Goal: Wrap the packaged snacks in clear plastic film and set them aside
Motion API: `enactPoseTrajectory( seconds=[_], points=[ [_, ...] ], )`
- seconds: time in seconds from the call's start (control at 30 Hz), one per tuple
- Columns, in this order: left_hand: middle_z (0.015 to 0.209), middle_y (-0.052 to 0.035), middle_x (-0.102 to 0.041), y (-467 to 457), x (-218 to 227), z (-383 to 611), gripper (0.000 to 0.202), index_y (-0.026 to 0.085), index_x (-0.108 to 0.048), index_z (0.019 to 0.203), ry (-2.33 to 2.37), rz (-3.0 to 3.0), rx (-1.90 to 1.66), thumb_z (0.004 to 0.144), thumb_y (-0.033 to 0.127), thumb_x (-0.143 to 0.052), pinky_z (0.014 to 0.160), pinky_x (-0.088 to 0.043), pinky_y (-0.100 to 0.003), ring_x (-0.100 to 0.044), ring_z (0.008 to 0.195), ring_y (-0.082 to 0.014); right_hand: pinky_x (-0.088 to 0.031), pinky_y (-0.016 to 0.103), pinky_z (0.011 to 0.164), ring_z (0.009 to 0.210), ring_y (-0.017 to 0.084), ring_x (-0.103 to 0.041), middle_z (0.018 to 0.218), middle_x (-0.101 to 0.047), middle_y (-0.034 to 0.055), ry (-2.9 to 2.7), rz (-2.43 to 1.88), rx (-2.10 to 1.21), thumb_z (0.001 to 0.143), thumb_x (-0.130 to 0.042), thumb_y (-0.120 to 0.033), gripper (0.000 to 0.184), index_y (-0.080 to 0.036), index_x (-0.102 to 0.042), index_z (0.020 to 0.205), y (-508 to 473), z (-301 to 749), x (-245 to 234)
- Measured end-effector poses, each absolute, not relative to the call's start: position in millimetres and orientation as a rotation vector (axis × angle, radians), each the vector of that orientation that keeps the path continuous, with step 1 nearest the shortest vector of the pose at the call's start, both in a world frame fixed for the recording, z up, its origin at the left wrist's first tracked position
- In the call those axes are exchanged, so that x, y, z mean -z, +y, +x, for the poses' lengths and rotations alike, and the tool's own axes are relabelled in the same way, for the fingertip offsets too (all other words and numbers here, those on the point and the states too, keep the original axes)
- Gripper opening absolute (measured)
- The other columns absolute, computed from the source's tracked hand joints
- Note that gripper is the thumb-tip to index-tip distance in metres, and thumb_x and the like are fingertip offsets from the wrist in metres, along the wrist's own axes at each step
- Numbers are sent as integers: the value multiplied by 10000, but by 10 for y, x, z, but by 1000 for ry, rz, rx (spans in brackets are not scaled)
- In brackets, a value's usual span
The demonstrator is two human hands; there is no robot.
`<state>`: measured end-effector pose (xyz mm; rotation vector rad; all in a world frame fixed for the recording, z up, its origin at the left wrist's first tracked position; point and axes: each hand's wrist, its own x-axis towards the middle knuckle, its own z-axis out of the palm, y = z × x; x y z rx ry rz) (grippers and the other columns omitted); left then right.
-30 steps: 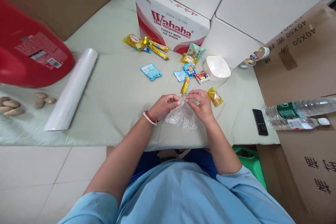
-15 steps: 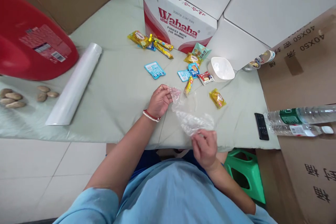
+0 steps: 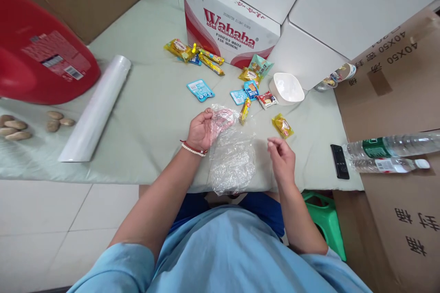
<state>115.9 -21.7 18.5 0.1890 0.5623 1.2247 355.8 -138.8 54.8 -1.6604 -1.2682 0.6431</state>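
My left hand (image 3: pixel 201 132), with a red and white bracelet on its wrist, is closed on a crumpled clear plastic bag (image 3: pixel 232 165) near its pinkish edge. The bag hangs down toward the table's front edge. To the right of it and apart from it is my right hand (image 3: pixel 282 158), its fingers curled in with nothing visible in them. A yellow-wrapped snack (image 3: pixel 282 126) lies just beyond the right hand. Past the bag are a yellow stick snack (image 3: pixel 245 111), blue packets (image 3: pixel 251 90) and a red and white packet (image 3: pixel 267 100), beside a white plastic bowl (image 3: pixel 286 88).
A plastic film roll (image 3: pixel 96 110), several brown oval pieces (image 3: pixel 15 128) and a red jug (image 3: pixel 51 55) occupy the left. A Wahaha carton (image 3: pixel 230 27) stands at the back. On the right are a black phone (image 3: pixel 340 161) and two bottles (image 3: pixel 392 146). A green stool (image 3: pixel 330 224) stands below.
My right hand has let go of the bag and moved right and up. The bag now hangs from my left hand, which has shifted slightly left.
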Motion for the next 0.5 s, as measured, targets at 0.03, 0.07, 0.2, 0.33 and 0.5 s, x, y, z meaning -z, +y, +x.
enactPoseTrajectory(
  seconds=[0.03,0.07,0.2,0.33,0.5],
  points=[
    [927,-72,-763,-221,-187,1160,89,215,-517,735,560,195,-1218,754,171,-591,994,-617,-507,-756,1017,-279,-523,271,694,715,129,-592,951,-731,21,-1226,-1671,-675,928,-686,-502,389,-203,-736,1172,-1236,3583,-489],
    [946,-78,-767,-225,-189,1159,83,215,-520,734,557,204,-1211,752,176,-592,992,-618,-506,-753,1024,-279,-514,271,687,716,125,-579,1021,-734,34,-1206,-1666,-738,894,-699,-534,473,-201,-712,1230,-1104,3583,-425],
    [978,-78,-772,-228,-179,1140,77,221,-523,751,551,220,-1220,744,183,-591,966,-628,-490,-747,1041,-267,-481,269,659,682,129,-556,936,-727,22,-1182,-1604,-1029,749,-794,-547,564,-196,-704,1181,-842,3459,-237],
    [986,-65,-766,-197,-131,1138,133,226,-494,747,573,237,-1288,712,183,-614,921,-635,-447,-738,1044,-256,-474,281,677,694,150,-569,772,-690,6,-1134,-1616,-995,721,-809,-524,369,-197,-714,862,-864,3476,-274],
    [1058,-51,-721,-167,-44,1248,213,226,-516,818,698,391,-1354,731,222,-710,865,-610,-361,-708,1058,-229,-503,308,766,769,163,-610,846,-711,13,-1314,-1575,-861,780,-809,-492,312,-209,-704,856,-958,3664,-482]
  ],
)
